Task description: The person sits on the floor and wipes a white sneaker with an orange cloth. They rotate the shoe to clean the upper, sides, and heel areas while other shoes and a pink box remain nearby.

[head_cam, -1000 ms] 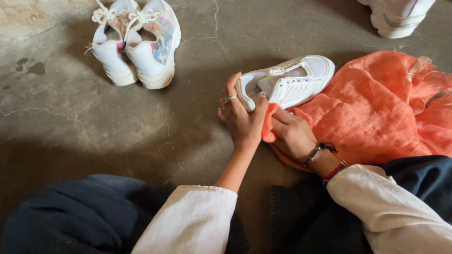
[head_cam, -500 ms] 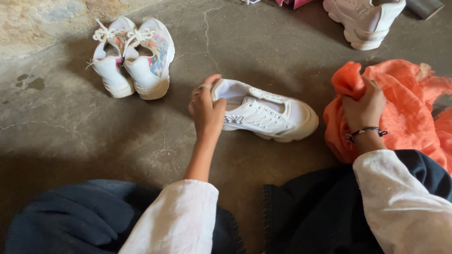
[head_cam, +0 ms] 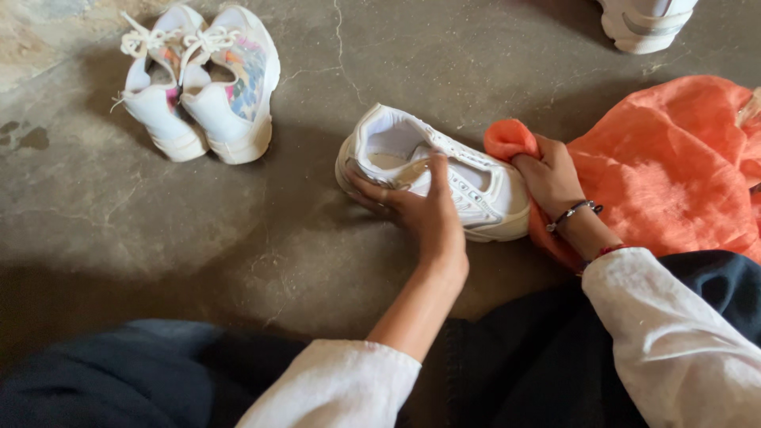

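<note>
The white sneaker (head_cam: 444,178) lies on the concrete floor (head_cam: 317,103) in front of your knees, heel opening toward the upper left, toe toward your right hand. It looks light for its bulk: a thick, chunky foam sole that should stay stiff, and a padded upper that will give under pressure. The smooth side panels may be a little slick, so the firmest places to take it are the heel collar and the sole edge, not the soft tongue.

Your left hand (head_cam: 424,210) cups the near side of the shoe, fingers spread along the sole edge and thumb laid over the top by the lacing, pressing it down against the floor. Your right hand (head_cam: 547,176) is closed around a bunched fold of the orange cloth (head_cam: 666,166), holding that wad against the toe end. The rest of the cloth, thin and limp, spreads over the floor to the right.

Well apart at upper left stands a pair of white sneakers with coloured side patches (head_cam: 198,87), upright and touching. Another white shoe (head_cam: 646,24) shows at the top right edge, mostly cut off.
</note>
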